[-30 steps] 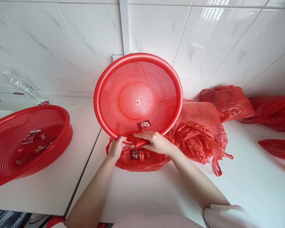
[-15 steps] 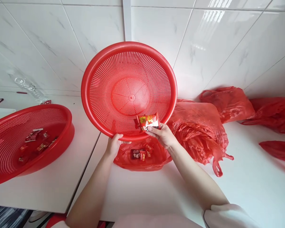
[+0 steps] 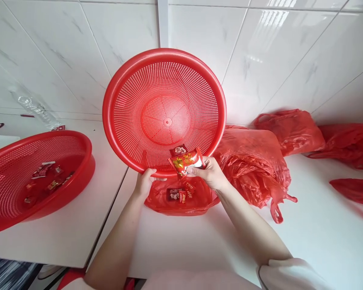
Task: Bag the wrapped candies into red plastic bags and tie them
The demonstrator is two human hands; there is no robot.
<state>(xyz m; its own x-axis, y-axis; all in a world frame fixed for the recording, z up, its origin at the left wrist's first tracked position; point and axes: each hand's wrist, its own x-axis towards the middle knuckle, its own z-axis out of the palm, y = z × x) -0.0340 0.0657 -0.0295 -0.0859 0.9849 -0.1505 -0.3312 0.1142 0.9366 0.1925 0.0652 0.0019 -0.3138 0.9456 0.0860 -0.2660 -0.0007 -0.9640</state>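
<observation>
A round red plastic colander (image 3: 130, 80) is tilted up toward me, its lower rim gripped by my left hand (image 3: 145, 183). My right hand (image 3: 207, 173) is closed on a shiny red and gold snack packet (image 3: 186, 161) at the lower right of that rim. Just behind the packet, a dark red wrapped snack (image 3: 178, 150) lies inside the colander. Below both hands an open red plastic bag (image 3: 157, 207) rests on the table, with a few small packets (image 3: 174, 194) in it.
Another red colander (image 3: 78, 145) with several wrapped snacks stands at left. Behind it lies a clear plastic bottle (image 3: 36, 108) near the tiled wall. Filled red plastic bags (image 3: 251, 157) sit at right, with more bags (image 3: 293, 131) beyond. A seam divides the white tabletop (image 3: 230, 249).
The packet in my right hand has tipped and shifted slightly left and down across the rim. The dark red snack behind it now shows more. My left hand keeps its hold.
</observation>
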